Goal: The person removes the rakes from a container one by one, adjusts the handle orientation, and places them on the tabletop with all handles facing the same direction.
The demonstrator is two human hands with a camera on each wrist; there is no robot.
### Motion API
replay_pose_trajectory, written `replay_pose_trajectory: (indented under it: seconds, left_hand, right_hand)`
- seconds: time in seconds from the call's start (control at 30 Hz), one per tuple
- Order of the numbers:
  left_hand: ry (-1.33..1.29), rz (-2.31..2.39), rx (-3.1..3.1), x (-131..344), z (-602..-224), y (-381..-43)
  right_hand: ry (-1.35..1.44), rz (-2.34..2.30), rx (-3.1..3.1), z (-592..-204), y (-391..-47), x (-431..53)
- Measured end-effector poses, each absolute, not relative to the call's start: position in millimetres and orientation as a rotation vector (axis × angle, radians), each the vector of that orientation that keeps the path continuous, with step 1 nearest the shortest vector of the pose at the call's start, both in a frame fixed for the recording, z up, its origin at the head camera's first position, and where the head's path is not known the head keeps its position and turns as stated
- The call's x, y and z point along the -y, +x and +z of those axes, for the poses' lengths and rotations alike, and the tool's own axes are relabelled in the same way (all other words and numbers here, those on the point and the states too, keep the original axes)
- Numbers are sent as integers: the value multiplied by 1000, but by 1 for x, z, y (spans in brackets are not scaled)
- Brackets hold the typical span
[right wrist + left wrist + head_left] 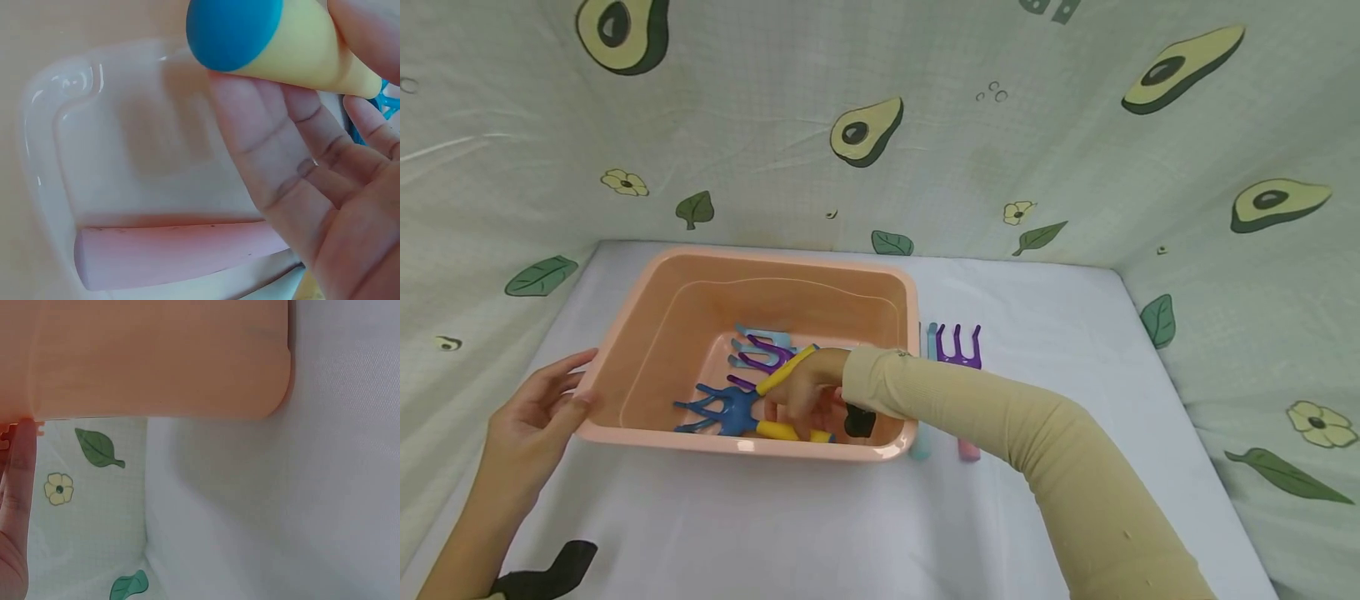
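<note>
A peach plastic basin (782, 258) holds several toy garden forks. My left hand (538, 417) grips its near left corner, thumb at the rim; in the left wrist view a finger (19, 469) touches the rim's underside. Inside the basin, my right hand (805, 396) pinches the yellow handle (312, 47) of a blue garden fork (735, 412) between thumb and fingers. Another yellow handle (786, 371) crosses beside that hand. Purple (767, 354) and light blue (778, 338) forks lie behind it. A pink handle (169, 253) rests on the basin floor.
To the basin's right, a purple fork (958, 358) with a pink handle (968, 450) and a light blue tool (920, 446) lie on the white table (1037, 308), partly behind my right sleeve. An avocado-print cloth (760, 125) hangs behind and at both sides.
</note>
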State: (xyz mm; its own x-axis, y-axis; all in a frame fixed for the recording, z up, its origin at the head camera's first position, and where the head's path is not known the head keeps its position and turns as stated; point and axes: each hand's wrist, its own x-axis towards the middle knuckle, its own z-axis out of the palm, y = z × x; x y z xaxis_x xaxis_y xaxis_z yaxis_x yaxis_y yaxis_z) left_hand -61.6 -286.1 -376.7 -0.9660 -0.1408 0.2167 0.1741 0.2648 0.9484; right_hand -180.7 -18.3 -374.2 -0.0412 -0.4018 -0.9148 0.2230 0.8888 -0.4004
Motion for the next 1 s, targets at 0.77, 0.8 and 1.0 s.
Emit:
replay_pose_trajectory:
  seconds: [0.77,0.8,1.0]
  left_hand:
    - [2,-1699,2334,286,-376,-60]
    - [-3,-1719,2321,286,-376,-60]
    - [-14,-1738,2301,286,-377,-60]
  right_hand:
    - [-591,-276,-1679,-358,-191,24]
    - [-592,-281,-1675,-358,-191,24]
    - [-680,-253,-1711,-354,-193,24]
